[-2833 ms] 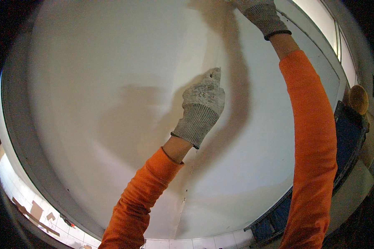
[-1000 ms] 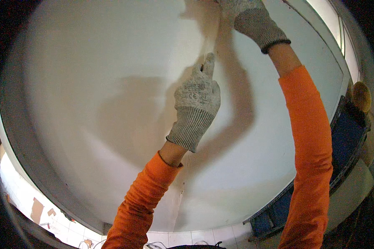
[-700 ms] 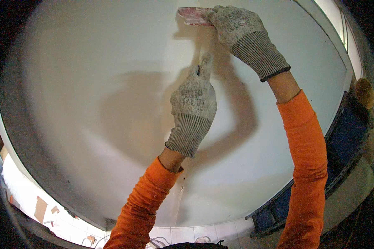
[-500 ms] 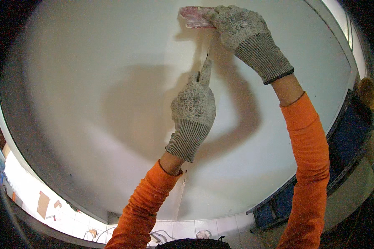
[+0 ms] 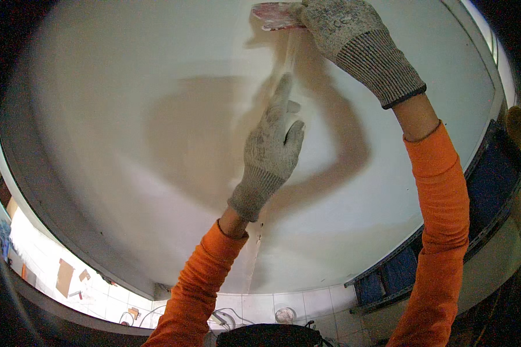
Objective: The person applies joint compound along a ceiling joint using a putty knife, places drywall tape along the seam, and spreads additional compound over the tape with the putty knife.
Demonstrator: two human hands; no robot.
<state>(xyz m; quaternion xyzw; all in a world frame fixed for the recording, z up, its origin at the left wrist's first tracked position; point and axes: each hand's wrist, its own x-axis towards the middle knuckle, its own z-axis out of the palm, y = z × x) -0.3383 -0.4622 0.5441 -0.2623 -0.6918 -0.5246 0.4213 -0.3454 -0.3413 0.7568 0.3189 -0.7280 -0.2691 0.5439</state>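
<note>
Grey-gloved, the right hand (image 5: 342,30) has its fingers clamped on a reddish flat scraper (image 5: 274,16) up at the white panel (image 5: 353,217), while the left hand (image 5: 270,139), index finger out, thumb apart, points along a pale streak (image 5: 291,53) just below. If the scraper tilts or slips, its edge could gouge the streak or knock that fingertip; whether it's touching is hard to tell.

At the top edge the right hand (image 5: 344,29) is clipped, and it hides one end of the red flat tool (image 5: 276,16). A black shape (image 5: 272,335) runs off bottom centre; lower left, I can't make out some little thing (image 5: 79,295).
</note>
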